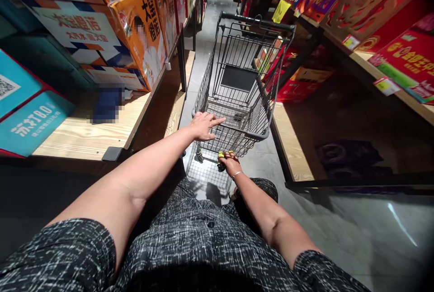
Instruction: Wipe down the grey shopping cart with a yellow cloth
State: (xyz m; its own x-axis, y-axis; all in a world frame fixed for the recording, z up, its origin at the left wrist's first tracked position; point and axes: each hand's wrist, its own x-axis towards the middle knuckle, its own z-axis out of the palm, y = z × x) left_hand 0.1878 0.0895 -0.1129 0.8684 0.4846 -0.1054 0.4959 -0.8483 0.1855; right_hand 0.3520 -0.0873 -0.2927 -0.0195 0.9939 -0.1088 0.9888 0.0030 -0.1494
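Note:
A dark wire shopping cart (267,102) stands in the aisle right in front of me, its basket empty. My left hand (204,125) lies on the near left corner of the basket rim, fingers stretched out and apart, holding nothing. Lower down, my right hand (228,161) reaches under the basket. Its fingers, with yellow nails, curl round a bar of the cart's lower frame above the bottom rack (206,174). A thin bracelet sits on that wrist.
Wooden shelves flank the narrow aisle. Orange, white and teal boxes (142,34) fill the left shelf (84,134). Red gift boxes (403,57) line the right shelves, with a dark item (342,154) on the low right shelf. Grey tiled floor (339,228) runs ahead.

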